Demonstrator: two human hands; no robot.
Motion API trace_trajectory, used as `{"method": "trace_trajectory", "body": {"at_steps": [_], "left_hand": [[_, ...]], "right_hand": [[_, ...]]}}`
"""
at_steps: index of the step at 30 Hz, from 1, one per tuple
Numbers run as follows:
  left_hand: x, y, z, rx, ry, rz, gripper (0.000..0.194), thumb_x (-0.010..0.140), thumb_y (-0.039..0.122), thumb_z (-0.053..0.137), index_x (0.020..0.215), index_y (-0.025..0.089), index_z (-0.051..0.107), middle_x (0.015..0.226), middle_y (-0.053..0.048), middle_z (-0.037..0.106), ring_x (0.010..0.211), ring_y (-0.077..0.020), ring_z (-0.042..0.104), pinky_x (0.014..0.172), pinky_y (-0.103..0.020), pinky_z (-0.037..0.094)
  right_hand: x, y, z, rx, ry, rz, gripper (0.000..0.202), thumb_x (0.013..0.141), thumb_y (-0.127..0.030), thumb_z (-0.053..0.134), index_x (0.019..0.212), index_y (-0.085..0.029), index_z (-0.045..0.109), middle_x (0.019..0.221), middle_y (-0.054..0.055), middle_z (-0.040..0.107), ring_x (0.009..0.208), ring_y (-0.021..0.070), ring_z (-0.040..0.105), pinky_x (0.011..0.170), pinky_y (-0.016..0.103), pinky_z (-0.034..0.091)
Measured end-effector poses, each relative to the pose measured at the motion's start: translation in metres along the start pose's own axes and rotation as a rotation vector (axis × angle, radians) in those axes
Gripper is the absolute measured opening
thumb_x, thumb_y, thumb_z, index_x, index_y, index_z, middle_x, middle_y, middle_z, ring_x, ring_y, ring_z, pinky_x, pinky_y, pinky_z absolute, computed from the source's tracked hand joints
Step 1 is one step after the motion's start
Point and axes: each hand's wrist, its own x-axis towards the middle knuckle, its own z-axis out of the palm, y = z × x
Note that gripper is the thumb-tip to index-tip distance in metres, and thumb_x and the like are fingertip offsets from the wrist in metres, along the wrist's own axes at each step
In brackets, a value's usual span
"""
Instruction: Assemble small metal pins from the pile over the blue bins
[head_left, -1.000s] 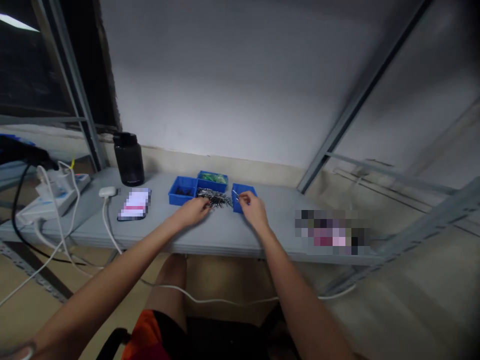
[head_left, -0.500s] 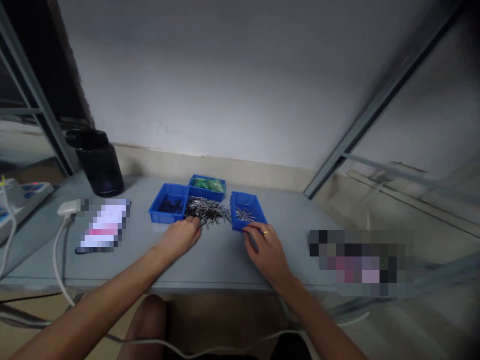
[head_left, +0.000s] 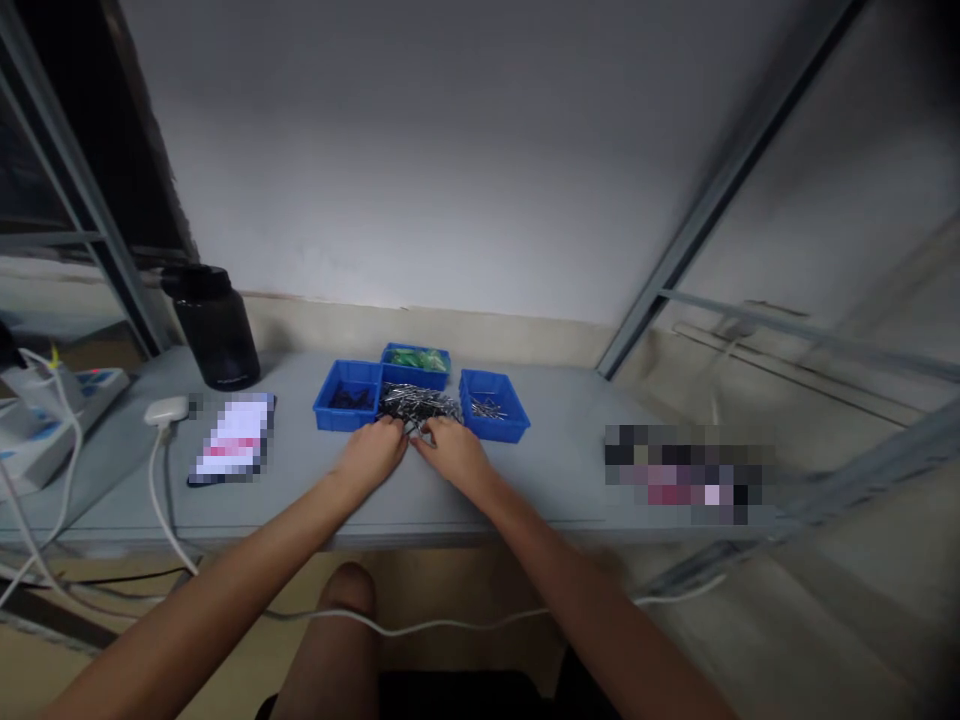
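- Head: shiny pile (head_left: 420,400) of thin bits.
- Round bottle (head_left: 217,335) left of pile, writing too small to read.
- Left hand (head_left: 377,448), right hand (head_left: 453,448) at pile: fingers bent, can't tell if gripping.

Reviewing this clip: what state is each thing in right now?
Pile: loose, heaped
Left hand: curled at pile's near edge, grip unclear
Right hand: curled at pile's near edge, grip unclear
Left bin: open, holding dark pieces
Back bin: open, holding green contents
Right bin: open, part-filled with metal pieces
Bottle: upright, lid on
Phone: lying flat, screen lit
Power strip: red light lit
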Motion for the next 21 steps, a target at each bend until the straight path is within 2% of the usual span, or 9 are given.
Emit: {"method": "trace_trajectory", "body": {"at_steps": [6,14,18,21], "left_hand": [[-0.006,0.000,-0.002,-0.009,0.025,0.051,0.023,0.092,0.022,0.041,0.094,0.013,0.062,0.097,-0.012,0.067,0.087,-0.0255,0.067,0.073,-0.033,0.050],[-0.005,-0.002,0.001,-0.125,0.099,0.093,0.022,0.092,0.028,0.043,0.097,0.015,0.060,0.096,-0.011,0.067,0.089,-0.0232,0.065,0.077,-0.030,0.048],[-0.005,-0.004,0.001,-0.231,0.112,0.177,0.022,0.090,0.025,0.045,0.097,0.014,0.063,0.095,-0.011,0.067,0.090,-0.0234,0.063,0.080,-0.030,0.047],[-0.008,-0.001,-0.003,-0.295,0.104,0.163,0.019,0.085,0.022,0.049,0.090,0.013,0.065,0.092,-0.011,0.068,0.090,-0.0237,0.063,0.082,-0.030,0.047]], "right_hand": [[0.004,-0.007,0.006,-0.065,0.022,0.032,0.022,0.090,-0.020,0.044,0.098,-0.015,0.065,0.102,0.012,0.068,0.094,0.0226,0.064,0.077,0.029,0.045],[-0.012,0.005,-0.004,0.012,0.110,0.068,0.026,0.092,-0.021,0.043,0.096,-0.017,0.068,0.102,0.012,0.070,0.092,0.0209,0.064,0.078,0.028,0.043],[-0.028,0.016,-0.008,0.083,0.128,-0.029,0.023,0.090,-0.019,0.048,0.090,-0.020,0.070,0.095,0.006,0.072,0.089,0.0170,0.064,0.079,0.024,0.043],[-0.040,0.024,-0.007,0.211,0.123,-0.165,0.021,0.087,-0.014,0.051,0.083,-0.018,0.071,0.083,0.005,0.071,0.077,0.0161,0.063,0.073,0.025,0.043]]}}
